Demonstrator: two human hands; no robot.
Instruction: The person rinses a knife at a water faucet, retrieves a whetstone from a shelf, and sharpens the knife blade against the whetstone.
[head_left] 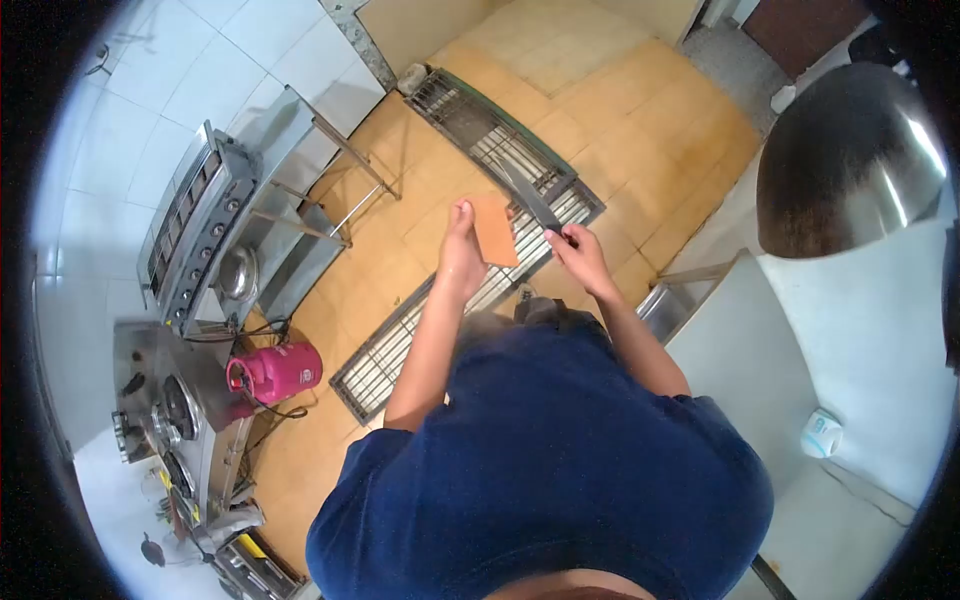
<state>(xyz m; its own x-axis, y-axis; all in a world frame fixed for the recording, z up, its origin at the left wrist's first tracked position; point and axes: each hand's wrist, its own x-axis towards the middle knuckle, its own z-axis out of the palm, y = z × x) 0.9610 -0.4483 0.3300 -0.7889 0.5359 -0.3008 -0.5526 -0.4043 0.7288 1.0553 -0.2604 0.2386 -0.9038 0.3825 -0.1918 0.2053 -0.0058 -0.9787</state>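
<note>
In front of my body, my left hand (pixel 461 257) is closed on the edge of a flat, orange rectangular block (pixel 494 232) that looks like a sharpening stone. The block is held up over the floor, its broad face showing. To its right, my right hand (pixel 582 262) grips the dark handle of a knife (pixel 537 204). The long grey blade points away from me and to the left. It passes close to the block's right edge; a gap between them shows, though depth is hard to judge.
Metal grating (pixel 365 375) crosses the tan tiled floor (pixel 330 280) below my hands. On the left are a gas range (pixel 200 240), a pink gas cylinder (pixel 290 371) and a burner stove (pixel 215 440). A large metal hood or bowl (pixel 850 170) stands at right.
</note>
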